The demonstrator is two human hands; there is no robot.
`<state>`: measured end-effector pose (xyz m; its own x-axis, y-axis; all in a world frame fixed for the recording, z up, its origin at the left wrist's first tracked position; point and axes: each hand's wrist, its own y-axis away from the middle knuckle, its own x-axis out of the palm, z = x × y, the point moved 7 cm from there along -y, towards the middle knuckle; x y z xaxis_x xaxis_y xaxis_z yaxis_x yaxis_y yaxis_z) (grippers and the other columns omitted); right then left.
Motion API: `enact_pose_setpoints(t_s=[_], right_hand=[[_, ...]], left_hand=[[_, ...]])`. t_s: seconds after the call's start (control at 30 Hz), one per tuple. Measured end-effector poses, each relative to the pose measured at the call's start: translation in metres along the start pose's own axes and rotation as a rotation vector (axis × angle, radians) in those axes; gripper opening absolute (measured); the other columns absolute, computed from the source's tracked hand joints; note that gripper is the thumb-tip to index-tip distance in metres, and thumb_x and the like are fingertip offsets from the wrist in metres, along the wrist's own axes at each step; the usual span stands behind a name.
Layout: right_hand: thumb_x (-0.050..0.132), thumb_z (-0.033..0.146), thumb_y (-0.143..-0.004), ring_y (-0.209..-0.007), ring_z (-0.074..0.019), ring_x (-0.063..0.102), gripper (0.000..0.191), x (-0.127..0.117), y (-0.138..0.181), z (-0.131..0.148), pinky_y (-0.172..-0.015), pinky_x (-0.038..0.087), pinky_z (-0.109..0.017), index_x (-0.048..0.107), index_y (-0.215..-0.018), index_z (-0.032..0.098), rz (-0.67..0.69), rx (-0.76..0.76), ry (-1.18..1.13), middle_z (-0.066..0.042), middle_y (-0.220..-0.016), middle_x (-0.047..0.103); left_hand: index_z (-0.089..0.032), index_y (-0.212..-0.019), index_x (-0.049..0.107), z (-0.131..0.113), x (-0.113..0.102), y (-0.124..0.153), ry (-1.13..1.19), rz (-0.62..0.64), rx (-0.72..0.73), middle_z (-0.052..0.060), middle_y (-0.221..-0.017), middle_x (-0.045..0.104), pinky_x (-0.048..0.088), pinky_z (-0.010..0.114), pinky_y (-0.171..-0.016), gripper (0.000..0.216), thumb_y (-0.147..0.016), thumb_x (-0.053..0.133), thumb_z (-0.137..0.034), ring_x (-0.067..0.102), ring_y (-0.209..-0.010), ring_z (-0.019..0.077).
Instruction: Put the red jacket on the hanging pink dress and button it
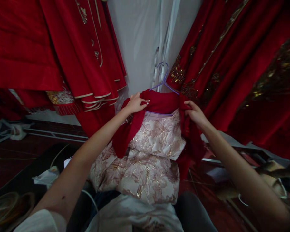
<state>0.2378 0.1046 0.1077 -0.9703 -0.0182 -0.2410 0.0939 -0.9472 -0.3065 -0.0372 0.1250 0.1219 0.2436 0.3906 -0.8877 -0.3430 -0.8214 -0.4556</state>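
In front of me a red jacket point(157, 101) hangs on a purple hanger point(164, 81), its hook at a white door handle. Over the hanger's lower bar is folded a pale pink brocade garment point(157, 130) with gold flowers, reaching down towards my lap. My left hand point(136, 103) pinches the jacket's front edge near a small pearl ornament point(147, 102). On the other side my right hand point(194, 112) grips the opposite front edge. Between the two hands the jacket is spread apart. The right hand's lower fingers are partly hidden in the cloth.
Long red garments point(84, 48) with trim hang at the left, and red garments with gold embroidery point(244, 64) at the right. Behind stands a white cabinet point(135, 42). Low at the left are a dark surface and a crumpled white paper point(46, 176); blurred items lie at the lower right.
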Motion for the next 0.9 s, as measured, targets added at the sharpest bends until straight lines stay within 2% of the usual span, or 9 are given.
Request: enact_pose_setpoints(t_s=[0.1, 0.2, 0.27, 0.37, 0.5, 0.6, 0.7, 0.8, 0.9], right_hand=[[0.041, 0.015, -0.051, -0.057, -0.0137, 0.042, 0.040, 0.052, -0.004, 0.006, -0.052, 0.036, -0.023, 0.045, -0.089, 0.026, 0.096, -0.074, -0.052, 0.004, -0.068, 0.046], [0.041, 0.015, -0.052, -0.060, -0.0133, 0.041, 0.038, 0.083, -0.003, 0.006, -0.054, 0.037, -0.024, 0.046, -0.088, 0.025, 0.194, -0.089, -0.064, 0.004, -0.071, 0.046], [0.041, 0.015, -0.052, -0.061, -0.0131, 0.041, 0.038, 0.087, 0.000, 0.000, -0.055, 0.037, -0.024, 0.047, -0.088, 0.025, 0.227, -0.069, -0.065, 0.004, -0.071, 0.047], [0.044, 0.015, -0.056, -0.065, -0.0138, 0.045, 0.037, 0.074, 0.006, -0.013, -0.059, 0.040, -0.025, 0.048, -0.090, 0.025, 0.208, -0.075, -0.049, 0.003, -0.076, 0.050], [0.054, 0.017, -0.063, -0.083, -0.0163, 0.052, 0.032, 0.055, 0.017, -0.017, -0.078, 0.045, -0.030, 0.048, -0.094, 0.024, 0.196, -0.233, 0.045, 0.000, -0.092, 0.053], [0.054, 0.017, -0.070, -0.086, -0.0160, 0.053, 0.029, 0.060, 0.025, -0.015, -0.083, 0.044, -0.031, 0.046, -0.097, 0.024, 0.269, -0.292, 0.067, -0.001, -0.095, 0.052], [0.050, 0.017, -0.075, -0.081, -0.0154, 0.053, 0.022, 0.081, 0.029, -0.011, -0.079, 0.045, -0.031, 0.043, -0.095, 0.025, 0.350, -0.302, 0.055, 0.000, -0.088, 0.051], [0.049, 0.017, -0.076, -0.087, -0.0162, 0.055, 0.025, 0.102, 0.029, -0.006, -0.086, 0.046, -0.032, 0.041, -0.098, 0.026, 0.336, -0.366, 0.044, -0.001, -0.093, 0.052], [0.051, 0.016, -0.074, -0.099, -0.0177, 0.054, 0.034, 0.106, 0.028, -0.007, -0.094, 0.044, -0.035, 0.038, -0.104, 0.027, 0.236, -0.407, 0.019, -0.003, -0.102, 0.051]], left_hand=[[-0.021, -0.102, 0.072, -0.002, 0.002, 0.002, 0.021, -0.056, -0.057, 0.014, -0.103, 0.051, 0.035, 0.051, -0.094, 0.030, -0.085, 0.053, -0.036, 0.048, -0.110, 0.0333], [-0.021, -0.104, 0.072, -0.001, 0.001, 0.003, 0.026, -0.091, -0.087, 0.016, -0.107, 0.051, 0.034, 0.053, -0.094, 0.031, -0.085, 0.053, -0.037, 0.046, -0.112, 0.0354], [-0.022, -0.106, 0.071, -0.001, 0.000, 0.006, 0.039, -0.102, -0.092, 0.017, -0.110, 0.051, 0.034, 0.054, -0.095, 0.031, -0.085, 0.053, -0.037, 0.044, -0.114, 0.0358], [-0.023, -0.104, 0.071, -0.008, -0.007, 0.019, 0.049, -0.181, -0.094, 0.016, -0.124, 0.047, 0.027, 0.056, -0.101, 0.028, -0.085, 0.054, -0.034, 0.037, -0.123, 0.0361], [-0.023, -0.100, 0.071, -0.029, -0.014, 0.053, 0.010, -0.272, -0.047, 0.012, -0.138, 0.038, 0.020, 0.058, -0.107, 0.023, -0.084, 0.056, -0.031, 0.028, -0.130, 0.0362], [-0.022, -0.099, 0.070, -0.046, -0.008, 0.071, 0.016, -0.203, 0.004, 0.013, -0.124, 0.048, 0.033, 0.053, -0.098, 0.022, -0.085, 0.056, -0.031, 0.040, -0.118, 0.0326], [-0.021, -0.097, 0.069, -0.062, 0.001, 0.075, 0.089, -0.138, 0.030, 0.011, -0.107, 0.054, 0.042, 0.044, -0.087, 0.020, -0.087, 0.053, -0.029, 0.049, -0.104, 0.0271], [-0.020, -0.092, 0.067, -0.072, 0.002, 0.070, 0.174, -0.198, -0.002, 0.009, -0.103, 0.056, 0.044, 0.038, -0.085, 0.018, -0.087, 0.051, -0.026, 0.053, -0.099, 0.0240], [-0.020, -0.082, 0.063, -0.064, -0.001, 0.066, 0.285, -0.305, -0.128, 0.006, -0.091, 0.060, 0.046, 0.034, -0.079, 0.012, -0.085, 0.054, -0.027, 0.058, -0.086, 0.0205]])
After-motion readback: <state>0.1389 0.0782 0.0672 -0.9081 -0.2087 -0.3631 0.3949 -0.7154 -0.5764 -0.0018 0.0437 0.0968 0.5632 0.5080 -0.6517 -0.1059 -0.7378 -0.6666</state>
